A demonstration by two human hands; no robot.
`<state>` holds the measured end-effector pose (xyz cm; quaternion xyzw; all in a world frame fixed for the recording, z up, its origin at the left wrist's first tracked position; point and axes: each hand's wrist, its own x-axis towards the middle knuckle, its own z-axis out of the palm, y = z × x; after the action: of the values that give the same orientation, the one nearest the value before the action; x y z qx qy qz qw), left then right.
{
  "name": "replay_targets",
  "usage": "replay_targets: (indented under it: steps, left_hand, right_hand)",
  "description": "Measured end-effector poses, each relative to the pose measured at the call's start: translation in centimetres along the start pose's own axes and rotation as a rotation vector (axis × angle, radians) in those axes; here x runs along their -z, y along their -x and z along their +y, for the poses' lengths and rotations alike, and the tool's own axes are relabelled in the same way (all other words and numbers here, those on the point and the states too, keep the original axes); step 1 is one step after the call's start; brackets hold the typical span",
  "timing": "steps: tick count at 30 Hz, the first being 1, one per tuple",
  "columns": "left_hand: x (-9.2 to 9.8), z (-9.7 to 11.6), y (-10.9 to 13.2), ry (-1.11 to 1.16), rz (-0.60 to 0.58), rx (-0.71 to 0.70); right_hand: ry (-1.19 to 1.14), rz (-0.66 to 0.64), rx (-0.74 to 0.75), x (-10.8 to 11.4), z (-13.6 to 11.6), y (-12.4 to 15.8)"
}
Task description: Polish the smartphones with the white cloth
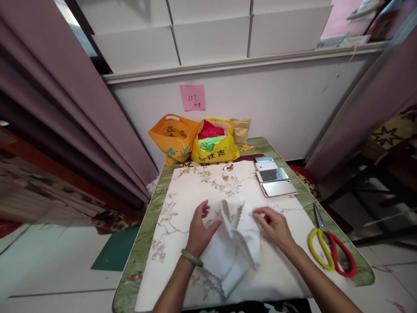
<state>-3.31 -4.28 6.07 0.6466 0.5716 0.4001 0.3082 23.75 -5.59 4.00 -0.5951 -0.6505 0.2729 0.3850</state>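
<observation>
A white cloth (228, 256) with scalloped edges stands loosely folded and partly raised near the front of the table, its upper edges parted. On its left side is my left hand (202, 228), a green bangle on the wrist. The fingers are spread from the thumb, and the thumb tip reaches the cloth. My right hand (276, 227) is at the cloth's upper right edge, with thumb and forefinger pinched together on it. Its other fingers are curled.
Scissors (329, 248) with yellow and red handles lie at the right edge. Several phones (278, 188) line the right side. A small bottle (225, 174) stands behind the cloth. An orange bag (176, 139), a yellow bag (216, 152) and a brown pouch (241, 130) stand against the wall.
</observation>
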Motion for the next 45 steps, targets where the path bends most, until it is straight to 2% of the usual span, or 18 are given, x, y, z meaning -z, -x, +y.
replay_targets:
  steps: [2, 4, 7, 9, 12, 15, 18, 22, 28, 33, 36, 40, 42, 45]
  left_hand:
    - [-1.1, -0.8, -0.8, -0.017, 0.044, 0.0]
    - [-2.2, -1.1, -1.4, 0.011, -0.028, -0.04]
    - [-3.4, -0.9, -1.3, 0.025, -0.182, -0.175]
    - [-3.8, -0.7, -0.7, -0.012, -0.258, -0.275]
    - [-3.9, -0.7, 0.9, -0.095, -0.222, -0.341]
    - [-3.7, -1.4, 2.5, -0.2, -0.151, -0.274]
    - [-3.1, -2.4, 3.5, -0.328, -0.231, -0.237]
    - [-2.2, -3.0, 4.2, -0.431, -0.287, -0.228]
    - [-2.5, -0.7, 4.1, -0.312, -0.279, -0.171]
    - [-2.1, 1.4, 4.3, -0.187, -0.202, -0.103]
    - [-1.5, 1.3, 5.2, -0.196, -0.205, -0.086]
    - [-0.6, 0.4, 6.4, -0.306, -0.302, -0.058]
    - [0.3, 0.4, 6.3, -0.332, -0.387, -0.065]
    - [1.7, 1.3, 5.4, -0.358, -0.446, -0.074]
  right_hand:
    - [0.065, 0.032, -0.055, -1.0, 0.5, -0.3]
    - [0.119, -0.041, -0.054, -2.0, 0.7, -0.2]
    - [0.163, -0.144, 0.055, -3.3, 0.7, 0.8]
    - [0.174, -0.143, 0.155, -3.6, 0.8, 1.4]
    - [0.196, -0.077, 0.217, -3.4, 0.8, 2.0]
    - [0.256, -0.144, 0.203, -2.9, 0.7, 1.9]
    - [0.287, -0.219, 0.15, -2.3, 0.2, 1.7]
    - [0.249, -0.179, 0.068, -1.6, -0.6, 2.6]
    - [0.249, -0.296, 0.141, -2.4, -0.3, 4.9]
    - [0.206, -0.285, 0.173, -1.6, -0.8, 4.0]
    - [0.232, -0.311, 0.18, -0.7, -1.3, 3.7]
    - [0.362, -0.384, 0.166, -0.3, -1.0, 4.4]
    - [0.392, -0.353, 0.188, 0.2, -0.9, 4.5]
    - [0.376, -0.194, 0.224, 1.2, -1.5, 4.0]
